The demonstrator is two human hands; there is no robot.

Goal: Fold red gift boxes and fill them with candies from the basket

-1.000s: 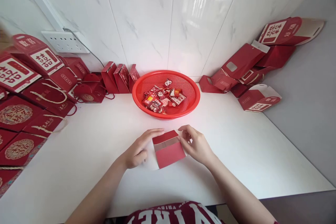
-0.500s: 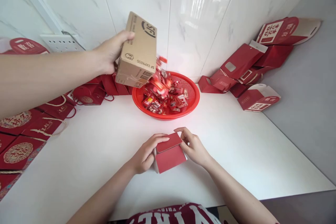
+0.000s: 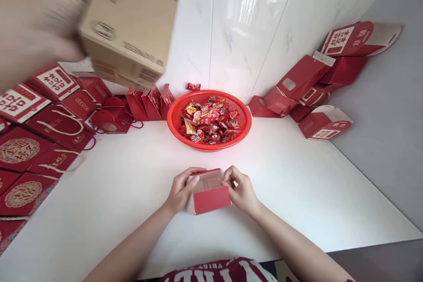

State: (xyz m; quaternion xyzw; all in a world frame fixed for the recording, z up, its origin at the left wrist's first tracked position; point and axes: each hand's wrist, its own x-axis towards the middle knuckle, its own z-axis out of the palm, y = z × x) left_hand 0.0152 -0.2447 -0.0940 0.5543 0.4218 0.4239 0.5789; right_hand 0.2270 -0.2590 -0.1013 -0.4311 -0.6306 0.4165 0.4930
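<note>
Low in the middle of the head view, a small red paper box [image 3: 212,199] with a pale inside is held just above the white table [image 3: 280,194]. Its top gapes, showing the inside. My left hand [image 3: 181,188] is closed around its left end, thumb along the top edge. At the right end, my right hand [image 3: 242,189] pinches the box's edge or flap with bent fingers; exactly which part is hidden. Beyond the box stands a round red plastic basket [image 3: 243,128] holding many wrapped candies [image 3: 211,121].
Another person's hand [image 3: 59,17], blurred, holds a brown cardboard carton [image 3: 132,22] at the upper left. Red gift boxes [image 3: 24,150] are stacked on the left, with more red boxes [image 3: 307,79] piled on the right. One candy [image 3: 193,87] lies behind the basket by the tiled wall.
The small box's lid flap has opened. The other person's carton has moved up, left and nearer; candies that were falling from it now lie in the basket, one behind it.
</note>
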